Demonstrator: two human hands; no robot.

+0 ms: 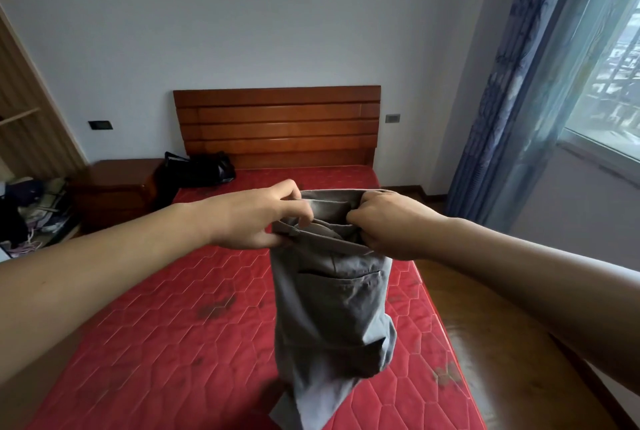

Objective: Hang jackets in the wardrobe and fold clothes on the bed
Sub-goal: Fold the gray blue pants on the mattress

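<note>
fingers [294,208] of the left hand [256,218] and the right hand [384,225] curl round the waistband of the grey trousers [332,301], both hands equally near. the trousers' long axis hangs straight down over the red mattress [156,325]. open bedding lies left and ahead for laying them flat; the mattress edge runs close on the right.

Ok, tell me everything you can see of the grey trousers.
The grey trousers look like woven cotton, creased, with a slit back pocket showing. They hang upright over the red mattress, lower end near or on it. The left hand and right hand pinch the waistband at either side.
</note>
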